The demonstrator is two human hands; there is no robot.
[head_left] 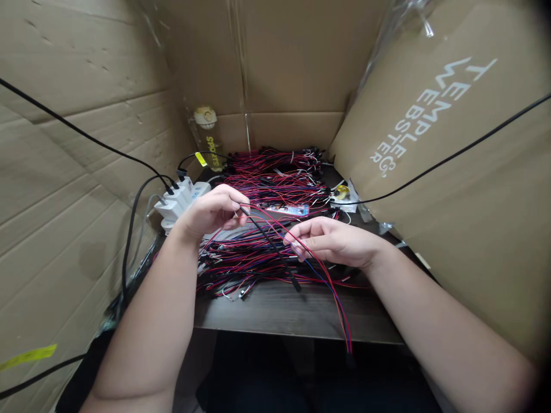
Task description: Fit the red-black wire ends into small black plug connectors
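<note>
My left hand [218,211] is closed, thumb and fingers pinching one end of a wire harness [323,269] above the table. Its loose red and blue wires arch to the right and hang past the table's front edge, ending in a dark connector [350,360]. A black sleeved branch [270,244] also runs from the left fingers, slanting down to a black plug [295,284]. My right hand [321,240] has its thumb and fingers pressed together around wires at the middle of the harness. Its exact grip on single strands is partly hidden.
Bundles of red, blue and black wires [275,172] cover much of the dark table [301,310]. On the left stands a white power strip with plugs [176,201]. Cardboard walls [293,57] enclose three sides. A black cable [451,152] crosses at right; a small plastic bag [344,198] lies there.
</note>
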